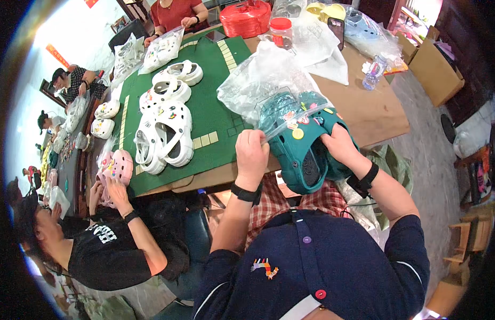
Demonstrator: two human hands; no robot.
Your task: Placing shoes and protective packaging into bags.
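Observation:
A pair of teal clogs (307, 169) with colourful charms on top is in front of me, toe ends inside a clear plastic bag (268, 74). My left hand (252, 154) is closed, pinching the bag's edge beside the left clog. My right hand (340, 145) grips the right clog, its fingers inside the opening and partly hidden. The heels stick out of the bag toward me.
Several white clogs (175, 133) lie on the green mat (215, 154) to my left. Beside me, another person's hands (117, 193) hold pink clogs (118, 166). A red-lidded jar (281, 33), a phone (336, 31) and a clear bottle (375, 73) stand farther off.

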